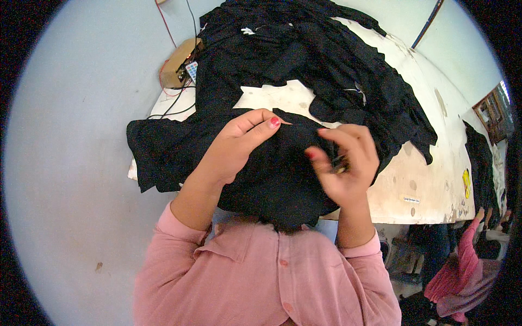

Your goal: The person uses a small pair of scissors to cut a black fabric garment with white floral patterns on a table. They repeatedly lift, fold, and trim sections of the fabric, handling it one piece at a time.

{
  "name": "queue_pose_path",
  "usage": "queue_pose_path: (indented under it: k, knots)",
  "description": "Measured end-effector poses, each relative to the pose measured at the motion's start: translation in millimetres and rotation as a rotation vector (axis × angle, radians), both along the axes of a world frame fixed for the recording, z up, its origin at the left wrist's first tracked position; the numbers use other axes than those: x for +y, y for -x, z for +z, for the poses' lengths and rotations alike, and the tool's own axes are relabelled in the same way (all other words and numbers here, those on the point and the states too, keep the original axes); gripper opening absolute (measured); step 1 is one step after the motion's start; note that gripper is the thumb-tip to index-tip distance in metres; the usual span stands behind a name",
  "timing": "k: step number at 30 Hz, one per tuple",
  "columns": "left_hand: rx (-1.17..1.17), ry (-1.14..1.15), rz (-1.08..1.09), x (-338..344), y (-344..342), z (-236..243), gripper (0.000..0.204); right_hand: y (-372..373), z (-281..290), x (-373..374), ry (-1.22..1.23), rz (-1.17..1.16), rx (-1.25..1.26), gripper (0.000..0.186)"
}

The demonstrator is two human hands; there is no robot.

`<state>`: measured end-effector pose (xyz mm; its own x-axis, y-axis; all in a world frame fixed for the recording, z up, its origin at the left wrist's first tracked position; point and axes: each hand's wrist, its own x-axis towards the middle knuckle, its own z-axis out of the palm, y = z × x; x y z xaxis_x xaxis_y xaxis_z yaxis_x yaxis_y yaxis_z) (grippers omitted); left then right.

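Observation:
A large black cloth garment (pixel 272 179) is spread over the near edge of the table and hangs down in front of me. Over its upper part, my left hand (pixel 234 144) is closed in a pinch of thumb and forefinger. A thin pale tip pokes out past the thumb; what is pinched is too small to name. To the right, my right hand (pixel 348 163) is curled above the same cloth, thumb and forefinger apart. A small dark thing with a yellowish glint sits inside its curled fingers, too blurred to name.
More black cloth (pixel 288 54) lies heaped across the pale table (pixel 402 179). At the far left are a brown box (pixel 182 62) with wires and a white remote control (pixel 192 71). A yellow item (pixel 466 183) lies at the right. Another person (pixel 465 271) works at the lower right.

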<state>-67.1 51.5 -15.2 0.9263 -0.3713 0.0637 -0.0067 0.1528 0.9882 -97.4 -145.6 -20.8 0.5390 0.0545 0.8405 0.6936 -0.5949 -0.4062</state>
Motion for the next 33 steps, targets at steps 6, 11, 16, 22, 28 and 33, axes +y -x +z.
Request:
queue_pose_path:
  k: [6,11,16,22,28,33]
  knots:
    - [-0.034,-0.024,0.010,-3,0,-3,0.020,-8,-11,-8,-0.185,0.140,0.078,0.013]
    - [-0.014,0.099,-0.105,1,1,-2,0.022,-20,-26,-37,-0.607,0.273,0.203,0.005]
    - [-0.447,-0.225,-0.181,-6,-1,0,0.016,-21,-7,-16,-0.337,0.661,0.765,0.041]
    - [-0.565,-0.443,0.217,20,-12,17,0.013,-18,-9,-60,-0.184,0.490,0.665,0.026]
    - [-0.456,-0.431,0.202,38,-16,22,0.017,-12,-16,-90,-0.269,0.466,0.777,0.016]
    - [-0.502,-0.710,0.127,34,-26,18,0.021,-14,-27,-96,-0.494,0.581,0.631,0.014]
